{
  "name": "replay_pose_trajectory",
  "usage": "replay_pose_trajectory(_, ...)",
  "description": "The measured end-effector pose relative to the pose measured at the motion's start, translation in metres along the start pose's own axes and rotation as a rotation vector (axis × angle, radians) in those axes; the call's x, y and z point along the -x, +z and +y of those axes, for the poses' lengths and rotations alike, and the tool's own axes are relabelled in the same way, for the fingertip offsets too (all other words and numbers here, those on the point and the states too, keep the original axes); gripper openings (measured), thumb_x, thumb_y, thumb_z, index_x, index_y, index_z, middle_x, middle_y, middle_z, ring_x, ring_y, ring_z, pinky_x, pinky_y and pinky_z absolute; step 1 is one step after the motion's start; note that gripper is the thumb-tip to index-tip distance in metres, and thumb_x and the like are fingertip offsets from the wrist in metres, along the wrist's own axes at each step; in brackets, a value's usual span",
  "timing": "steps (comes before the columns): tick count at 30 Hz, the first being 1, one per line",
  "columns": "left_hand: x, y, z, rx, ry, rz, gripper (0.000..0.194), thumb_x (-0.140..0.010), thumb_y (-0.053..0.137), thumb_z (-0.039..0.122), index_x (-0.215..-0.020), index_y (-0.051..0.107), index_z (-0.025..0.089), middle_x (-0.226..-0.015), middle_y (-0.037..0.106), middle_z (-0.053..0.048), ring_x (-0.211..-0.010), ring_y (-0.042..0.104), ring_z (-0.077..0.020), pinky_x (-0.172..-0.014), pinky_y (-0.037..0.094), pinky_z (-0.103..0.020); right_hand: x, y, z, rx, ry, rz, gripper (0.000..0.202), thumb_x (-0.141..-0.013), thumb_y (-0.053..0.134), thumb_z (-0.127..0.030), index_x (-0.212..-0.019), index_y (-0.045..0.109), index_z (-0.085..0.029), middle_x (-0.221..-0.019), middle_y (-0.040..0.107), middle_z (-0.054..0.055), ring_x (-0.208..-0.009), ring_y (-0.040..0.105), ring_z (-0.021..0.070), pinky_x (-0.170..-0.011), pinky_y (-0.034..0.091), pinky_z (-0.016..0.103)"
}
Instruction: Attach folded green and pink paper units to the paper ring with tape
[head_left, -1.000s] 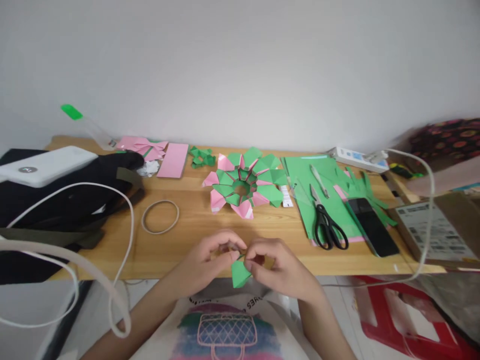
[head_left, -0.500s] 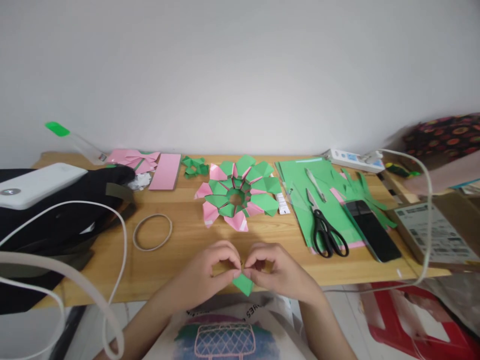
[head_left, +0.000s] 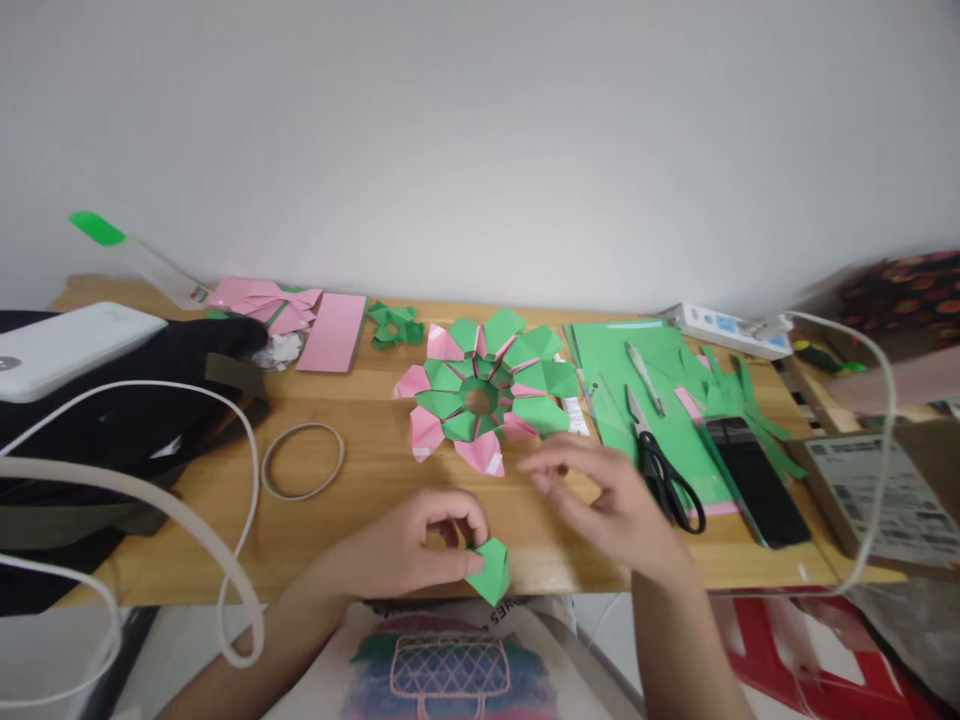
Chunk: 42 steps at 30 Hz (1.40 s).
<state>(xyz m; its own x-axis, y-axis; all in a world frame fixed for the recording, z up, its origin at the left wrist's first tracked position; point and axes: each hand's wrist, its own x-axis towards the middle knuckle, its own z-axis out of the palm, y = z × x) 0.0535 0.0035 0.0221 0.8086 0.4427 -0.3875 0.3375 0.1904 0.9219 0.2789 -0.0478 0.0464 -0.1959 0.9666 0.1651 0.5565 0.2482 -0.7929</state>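
Observation:
Near the table's front edge, my left hand point(head_left: 420, 545) pinches a small folded piece of green paper point(head_left: 493, 575) between thumb and fingers. My right hand point(head_left: 600, 490) is raised over the table to the right, its thumb and index finger apart with nothing seen between them. Just beyond its fingertips lies a ring of folded green and pink paper petals point(head_left: 454, 375), with bits of clear or white tape on some pink tips. Black-handled scissors point(head_left: 664, 475) lie right of my right hand, partly behind it.
Green paper sheets point(head_left: 615, 350) hold a utility knife point(head_left: 645, 380) and a phone point(head_left: 754, 480). A tape ring point(head_left: 304, 460) lies left, by a white cable point(head_left: 251, 440) and a black bag point(head_left: 202, 360). Pink paper point(head_left: 332, 333) and a green folded piece point(head_left: 396, 325) sit behind.
My right hand has let go of the green folded paper and moved right and forward toward the petal ring. My left hand still holds the paper. The view has shifted slightly.

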Motion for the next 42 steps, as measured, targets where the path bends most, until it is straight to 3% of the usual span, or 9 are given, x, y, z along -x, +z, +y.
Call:
replay_pose_trajectory(4,-0.007,-0.003,-0.010,0.167,0.051,0.022,0.018,-0.073,0.067,0.033,-0.076,0.057,0.018,-0.093,0.065,-0.004,-0.086,0.060,-0.0178,-0.077,0.046,-0.029,-0.030,-0.022,0.005,0.708,-0.193,-0.137,0.039,-0.084,0.055,-0.011,-0.120,0.062,-0.024,-0.130,0.061,0.010,-0.127,0.049,0.0276,-0.100,0.044,0.046)
replay_pose_trajectory(6,-0.011,-0.004,-0.012,0.183,0.094,0.075,0.018,-0.072,0.068,0.031,-0.074,0.057,0.018,-0.098,0.066,-0.006,-0.091,0.060,-0.0192,-0.079,0.047,-0.029,-0.047,-0.021,0.012,0.953,-0.297,-0.245,0.038,-0.084,0.054,-0.007,-0.118,0.064,-0.021,-0.133,0.059,0.012,-0.133,0.044,0.0294,-0.104,0.040,0.047)
replay_pose_trajectory(9,-0.010,-0.007,-0.011,0.232,0.108,0.160,0.016,-0.071,0.068,0.029,-0.072,0.057,0.018,-0.099,0.067,-0.006,-0.089,0.060,-0.0185,-0.077,0.047,-0.028,-0.066,-0.016,0.023,1.064,-0.438,-0.372,0.033,-0.084,0.055,-0.006,-0.113,0.067,-0.016,-0.130,0.062,0.013,-0.131,0.047,0.0289,-0.105,0.036,0.046)
replay_pose_trajectory(16,0.019,-0.022,-0.017,0.429,0.145,0.405,0.014,-0.064,0.072,0.025,-0.069,0.061,0.017,-0.072,0.060,0.002,-0.070,0.055,-0.0126,-0.067,0.044,-0.024,-0.061,0.004,0.003,1.000,-0.258,-0.438,0.029,-0.082,0.060,-0.019,-0.111,0.066,-0.014,-0.110,0.071,0.012,-0.107,0.058,0.0279,-0.091,0.037,0.041)
replay_pose_trajectory(24,0.044,-0.036,-0.026,0.638,0.304,0.670,0.011,-0.064,0.072,0.023,-0.071,0.066,0.018,-0.071,0.064,0.002,-0.069,0.056,-0.0119,-0.066,0.046,-0.023,-0.037,0.088,-0.050,0.989,0.011,-0.080,0.026,-0.088,0.057,-0.026,-0.111,0.064,-0.016,-0.100,0.072,0.012,-0.093,0.058,0.0285,-0.083,0.031,0.041)
replay_pose_trajectory(29,0.050,-0.038,-0.030,0.696,0.344,0.744,0.011,-0.060,0.073,0.022,-0.069,0.070,0.018,-0.072,0.067,0.001,-0.068,0.057,-0.0123,-0.064,0.047,-0.023,-0.050,0.116,-0.067,1.035,0.124,-0.072,0.020,-0.088,0.052,-0.017,-0.104,0.065,-0.016,-0.093,0.072,0.011,-0.088,0.059,0.0278,-0.083,0.033,0.043)
replay_pose_trajectory(33,0.052,-0.040,-0.036,0.697,0.357,0.788,0.010,-0.061,0.075,0.021,-0.069,0.070,0.018,-0.074,0.067,0.000,-0.071,0.059,-0.0133,-0.066,0.047,-0.024,-0.061,0.112,-0.078,0.913,0.247,-0.279,0.030,-0.083,0.065,-0.026,-0.111,0.061,-0.016,-0.101,0.071,0.010,-0.098,0.061,0.0301,-0.086,0.037,0.043)
replay_pose_trajectory(36,0.051,-0.044,-0.041,0.670,0.357,0.814,0.011,-0.061,0.077,0.020,-0.069,0.069,0.018,-0.076,0.068,0.000,-0.073,0.060,-0.0136,-0.067,0.048,-0.024,-0.068,0.091,-0.080,0.704,0.264,-0.461,0.029,-0.077,0.073,-0.032,-0.099,0.063,-0.017,-0.101,0.069,0.008,-0.098,0.061,0.0277,-0.086,0.041,0.041)
replay_pose_trajectory(42,0.035,-0.058,-0.042,0.584,0.413,0.779,0.014,-0.064,0.079,0.021,-0.072,0.068,0.019,-0.083,0.071,-0.001,-0.077,0.063,-0.0150,-0.071,0.049,-0.027,-0.081,0.046,-0.060,0.201,0.263,-0.649,0.029,-0.088,0.057,-0.024,-0.116,0.062,-0.021,-0.096,0.070,0.003,-0.080,0.065,0.0174,-0.067,0.047,0.030)
